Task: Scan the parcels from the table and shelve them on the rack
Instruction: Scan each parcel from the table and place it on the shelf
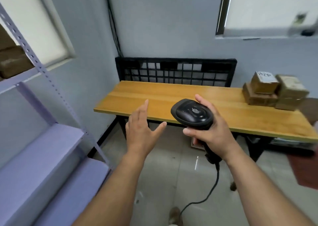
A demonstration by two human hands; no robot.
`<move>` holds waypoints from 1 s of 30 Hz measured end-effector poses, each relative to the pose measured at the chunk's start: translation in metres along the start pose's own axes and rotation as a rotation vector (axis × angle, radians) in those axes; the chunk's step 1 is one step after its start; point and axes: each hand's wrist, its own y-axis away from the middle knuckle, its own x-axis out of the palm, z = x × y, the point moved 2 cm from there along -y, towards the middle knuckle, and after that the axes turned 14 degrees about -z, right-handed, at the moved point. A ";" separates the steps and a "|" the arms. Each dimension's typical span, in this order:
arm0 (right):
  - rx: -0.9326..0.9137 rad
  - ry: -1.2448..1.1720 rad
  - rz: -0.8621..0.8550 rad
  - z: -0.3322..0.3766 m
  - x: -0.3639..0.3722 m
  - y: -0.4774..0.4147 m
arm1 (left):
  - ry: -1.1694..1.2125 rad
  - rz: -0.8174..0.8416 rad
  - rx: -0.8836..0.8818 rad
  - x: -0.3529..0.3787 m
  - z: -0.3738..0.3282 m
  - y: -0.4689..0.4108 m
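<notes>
First, on the left, we see the rack point(41, 71) with brown boxes point(12, 60) on an upper shelf, likely parcels already shelved. Its lower shelves stand just beside the table point(154, 95), which keeps the carry short. Our left hand point(142, 131) hovers over the table's near edge, fingers straight and spread, holding nothing. We judge it is kept free to take a parcel. Our right hand point(213, 132) has its fingers clamped round the neck of the black scanner point(192, 114), head forward to read a label, cable point(206, 196) trailing to the floor. The parcels point(273, 91) sit stacked at the table's right end, well apart from both hands' fingers, so we must reach right.
</notes>
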 end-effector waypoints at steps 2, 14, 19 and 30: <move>0.016 0.021 -0.045 -0.002 -0.022 -0.008 | 0.024 0.045 0.036 0.024 -0.018 -0.004; 0.019 0.156 -0.382 -0.030 -0.153 -0.083 | 0.150 0.277 0.251 0.181 -0.134 -0.055; 0.050 0.175 -0.475 -0.044 -0.194 -0.129 | 0.231 0.317 0.314 0.243 -0.176 -0.089; 0.099 0.267 -0.594 -0.090 -0.253 -0.206 | 0.298 0.423 0.390 0.363 -0.230 -0.133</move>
